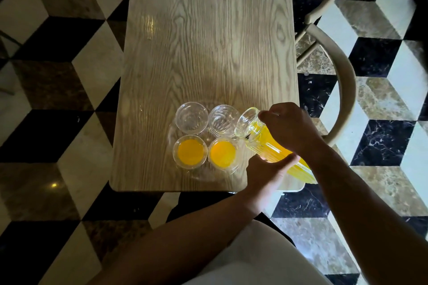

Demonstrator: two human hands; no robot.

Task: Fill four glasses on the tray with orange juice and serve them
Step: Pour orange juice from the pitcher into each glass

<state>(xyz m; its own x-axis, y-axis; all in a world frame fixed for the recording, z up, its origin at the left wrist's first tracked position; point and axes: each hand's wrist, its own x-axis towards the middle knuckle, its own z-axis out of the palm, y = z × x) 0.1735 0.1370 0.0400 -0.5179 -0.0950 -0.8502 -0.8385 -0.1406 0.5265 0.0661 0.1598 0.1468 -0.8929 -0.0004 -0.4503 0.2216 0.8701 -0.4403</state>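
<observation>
A clear glass tray [172, 133] on the wooden table carries several glasses. The two near glasses [190, 151] [223, 153] hold orange juice. The two far glasses [191, 117] [222, 119] hold no juice. A ribbed glass pitcher [261, 141] of orange juice is tilted with its mouth toward the far right glass. My right hand [290, 128] grips the pitcher from above near its neck. My left hand [266, 172] cups the pitcher's body from below. No stream of juice is visible.
The wooden table [208, 41] stretches away from me, its near edge just in front of my body. A curved light wooden chair [345, 81] stands close to the table's right side. Checkered marble floor surrounds everything.
</observation>
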